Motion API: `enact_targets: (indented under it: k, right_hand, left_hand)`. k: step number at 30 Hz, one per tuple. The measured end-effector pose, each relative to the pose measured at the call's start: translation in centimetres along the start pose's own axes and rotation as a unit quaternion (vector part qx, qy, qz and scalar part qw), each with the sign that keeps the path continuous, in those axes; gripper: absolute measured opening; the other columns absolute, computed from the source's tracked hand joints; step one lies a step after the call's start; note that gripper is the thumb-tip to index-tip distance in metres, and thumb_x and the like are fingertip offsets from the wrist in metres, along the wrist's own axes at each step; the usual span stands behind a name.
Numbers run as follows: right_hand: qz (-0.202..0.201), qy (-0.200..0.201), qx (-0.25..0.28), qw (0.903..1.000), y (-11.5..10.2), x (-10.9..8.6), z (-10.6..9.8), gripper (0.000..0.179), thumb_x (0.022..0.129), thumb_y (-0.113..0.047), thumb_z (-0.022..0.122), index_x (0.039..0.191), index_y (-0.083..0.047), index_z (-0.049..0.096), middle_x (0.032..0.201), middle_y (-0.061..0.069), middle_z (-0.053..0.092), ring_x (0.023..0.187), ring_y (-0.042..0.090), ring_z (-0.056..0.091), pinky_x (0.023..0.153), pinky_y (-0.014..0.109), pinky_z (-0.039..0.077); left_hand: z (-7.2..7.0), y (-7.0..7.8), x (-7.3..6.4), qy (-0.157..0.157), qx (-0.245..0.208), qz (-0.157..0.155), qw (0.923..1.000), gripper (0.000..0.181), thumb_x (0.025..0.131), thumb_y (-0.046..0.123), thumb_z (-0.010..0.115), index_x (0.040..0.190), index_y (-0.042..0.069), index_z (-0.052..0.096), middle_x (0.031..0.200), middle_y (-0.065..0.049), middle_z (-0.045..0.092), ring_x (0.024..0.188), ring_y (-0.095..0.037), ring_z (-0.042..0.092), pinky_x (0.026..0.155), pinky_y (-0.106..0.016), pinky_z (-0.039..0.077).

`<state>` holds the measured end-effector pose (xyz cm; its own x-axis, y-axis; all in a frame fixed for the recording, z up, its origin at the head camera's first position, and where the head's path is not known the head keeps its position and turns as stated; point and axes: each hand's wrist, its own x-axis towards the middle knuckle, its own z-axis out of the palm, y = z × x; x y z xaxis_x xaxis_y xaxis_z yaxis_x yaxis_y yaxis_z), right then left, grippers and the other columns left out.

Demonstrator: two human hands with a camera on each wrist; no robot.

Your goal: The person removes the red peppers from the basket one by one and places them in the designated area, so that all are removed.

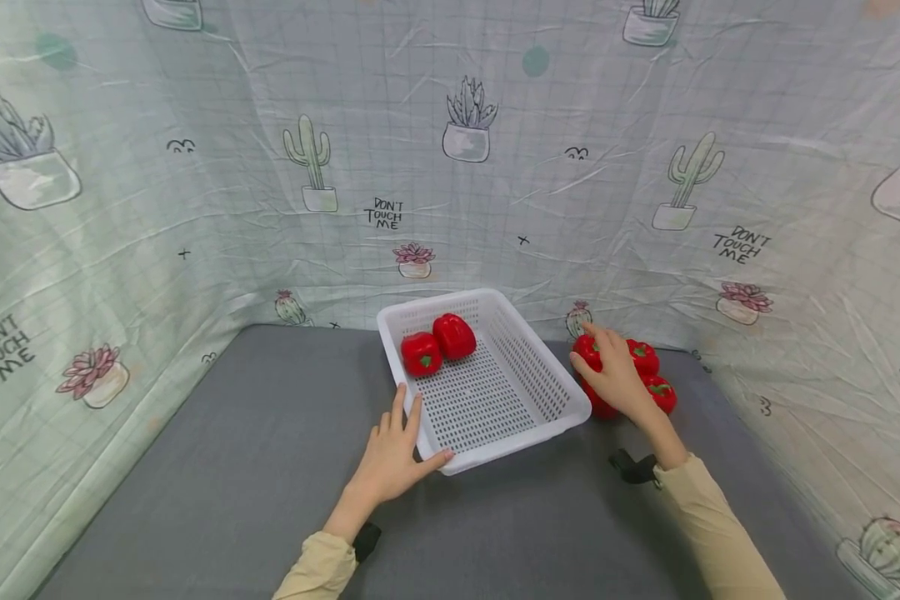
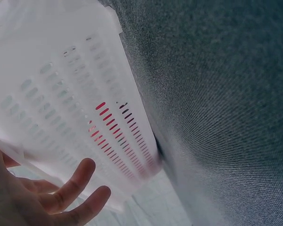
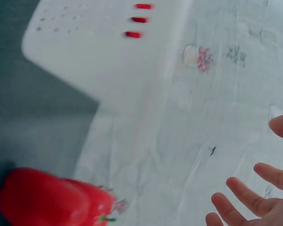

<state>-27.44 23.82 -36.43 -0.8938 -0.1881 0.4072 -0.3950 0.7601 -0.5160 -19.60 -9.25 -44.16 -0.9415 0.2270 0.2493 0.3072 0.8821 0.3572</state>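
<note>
A white slotted plastic basket (image 1: 521, 440) stands at the middle of the table, with two red bell peppers (image 1: 422, 355) in its far left corner. My left hand (image 1: 390, 457) is spread along the near left corner, fingers and thumb at the rim. In the left wrist view, its fingers (image 2: 78, 181) lie uncurled beside the basket's wall (image 2: 33, 61). Over a group of several red bell peppers (image 1: 661, 394) right of the basket, my right hand (image 1: 617, 372) hovers with loosely extended fingers. The right wrist view shows this hand (image 3: 269, 202) apart from the peppers (image 3: 45, 200), holding nothing.
The grey table (image 1: 255, 467) reaches back to a pale curtain (image 1: 525, 167) printed with potted cacti, which also hangs along both sides. A dark strap (image 1: 633, 467) is at my right wrist, and another (image 1: 366, 542) at the left.
</note>
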Motion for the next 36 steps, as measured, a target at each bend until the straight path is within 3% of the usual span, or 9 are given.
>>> enact_targets:
  k: [3, 9, 19, 27, 36]
  right_hand:
    - [-0.015, -0.015, -0.014, 0.9997, -1.2, 0.8, 0.2, 0.059, 0.085, -0.019, 0.057, 0.135, 0.000, 0.031, 0.130, 0.026, 0.037, 0.119, 0.042, 0.030, 0.094, 0.061, 0.027]
    - [-0.077, -0.004, -0.042, 0.9962, -3.5, 2.5, 0.7, 0.057, 0.084, -0.019, 0.059, 0.132, 0.000, 0.036, 0.120, 0.023, 0.046, 0.111, 0.037, 0.041, 0.091, 0.055, 0.033]
    - [-0.118, -0.017, -0.046, 0.9918, -6.7, 6.0, 2.1, 0.053, 0.085, -0.022, 0.058, 0.131, -0.001, 0.039, 0.119, 0.021, 0.049, 0.109, 0.036, 0.044, 0.090, 0.051, 0.035]
    - [-0.098, -0.036, -0.041, 0.9937, -7.7, 8.6, 4.5, 0.054, 0.086, -0.026, 0.055, 0.132, -0.003, 0.038, 0.120, 0.019, 0.050, 0.109, 0.034, 0.045, 0.088, 0.050, 0.037]
    - [-0.033, -0.036, -0.011, 0.9987, -7.8, 11.2, 8.7, 0.052, 0.085, -0.024, 0.055, 0.132, -0.006, 0.039, 0.123, 0.017, 0.048, 0.115, 0.033, 0.042, 0.093, 0.050, 0.035]
  left_hand:
    - [0.0, -0.1, 0.1, 0.005, 0.000, -0.001, 1.0000, 0.094, 0.074, 0.067, 0.049, 0.142, 0.008, 0.022, 0.150, -0.013, 0.008, 0.103, -0.028, 0.042, 0.084, -0.044, 0.039]
    - [0.0, -0.1, 0.2, 0.002, 0.005, -0.003, 1.0000, 0.094, 0.073, 0.067, 0.049, 0.141, 0.007, 0.023, 0.150, -0.014, 0.008, 0.104, -0.028, 0.042, 0.084, -0.045, 0.039]
    - [0.1, -0.1, 0.1, 0.000, 0.007, -0.004, 1.0000, 0.095, 0.073, 0.068, 0.049, 0.142, 0.008, 0.022, 0.150, -0.013, 0.008, 0.103, -0.028, 0.042, 0.084, -0.045, 0.039]
    - [0.2, 0.0, 0.1, -0.001, 0.011, -0.010, 0.9999, 0.095, 0.073, 0.067, 0.050, 0.142, 0.008, 0.022, 0.150, -0.012, 0.008, 0.104, -0.029, 0.042, 0.086, -0.045, 0.039]
    - [0.1, 0.0, 0.1, 0.002, 0.009, -0.004, 1.0000, 0.095, 0.072, 0.067, 0.051, 0.141, 0.007, 0.023, 0.150, -0.014, 0.009, 0.102, -0.028, 0.043, 0.083, -0.045, 0.040]
